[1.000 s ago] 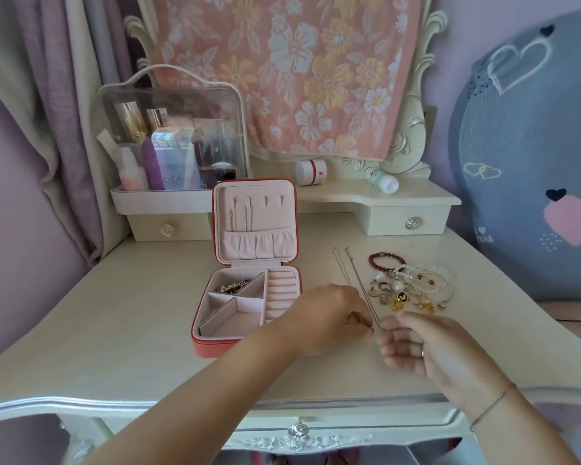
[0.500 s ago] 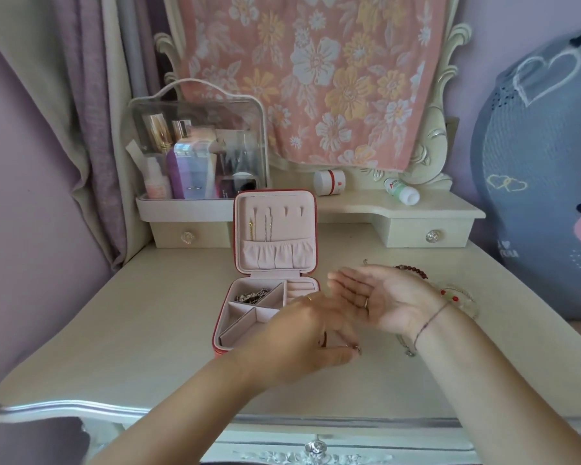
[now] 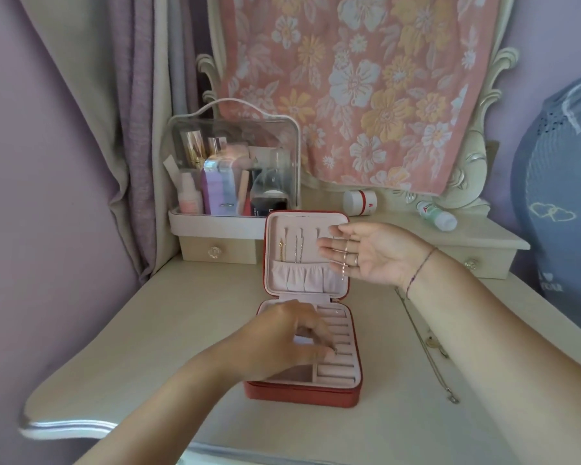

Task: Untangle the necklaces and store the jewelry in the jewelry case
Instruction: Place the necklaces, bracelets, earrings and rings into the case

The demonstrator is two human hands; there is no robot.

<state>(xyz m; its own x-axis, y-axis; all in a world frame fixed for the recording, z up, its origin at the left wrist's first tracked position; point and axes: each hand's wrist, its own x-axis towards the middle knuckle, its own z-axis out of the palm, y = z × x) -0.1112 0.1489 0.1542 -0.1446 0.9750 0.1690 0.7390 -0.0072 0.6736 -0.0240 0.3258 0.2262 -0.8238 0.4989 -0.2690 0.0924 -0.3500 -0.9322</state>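
Terracotta-red outside and pale pink within, the square zip-up jewelry case (image 3: 302, 396) stands open at the middle of the cream wooden desk (image 3: 148, 330), close to its front edge, lid upright. The right hand (image 3: 379, 255) is held flat and palm up in front of the lid, fingers straight and gripping nothing. A thin silvery chain necklace (image 3: 343, 263) lies draped across those fingers and dangles below them. The left hand (image 3: 282, 340) hovers over the case's base with fingers curled beside the padded ring rolls (image 3: 336, 365) (whether it pinches anything is too blurred to tell). A second, gold-toned chain necklace (image 3: 428, 344) lies stretched out toward the desk's right edge, under the right forearm. The step in hand looks like stowing the draped chain. It would go best if the left hand took it by one end and lifted it clear so no loop snags. It could then hang the chain on a free hook in the lid and tuck the slack into the gathered pink pocket (image 3: 302, 278), apart from the fine chains already hanging there (image 3: 297, 250).
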